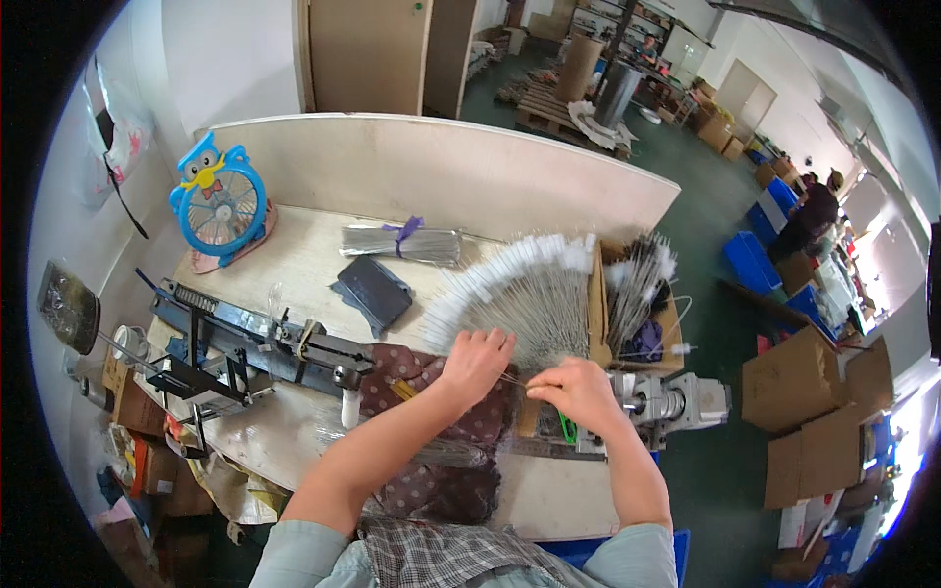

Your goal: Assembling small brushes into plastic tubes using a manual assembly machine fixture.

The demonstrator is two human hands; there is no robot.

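A fan of thin metal wire stems with white bristle tips [510, 284] spreads on the table in front of me. At its near edge, my left hand [477, 367] is closed, its fingers curled by the stems; what they grip is hidden. Just to the right, my right hand [576, 392] pinches a thin wire [514, 378] that runs across the gap toward my left hand. Below my right hand is a small green piece [568, 427], partly covered. A brown dotted cloth [461, 490] lies under my left forearm.
A metal machine [676, 400] stands right of my right hand, and a rail-like fixture [294, 343] runs along the left. Behind lie a tied wire bundle [402, 245], a dark pouch [374, 294] and a blue fan [223, 211]. A cardboard box [596, 304] holds more brushes.
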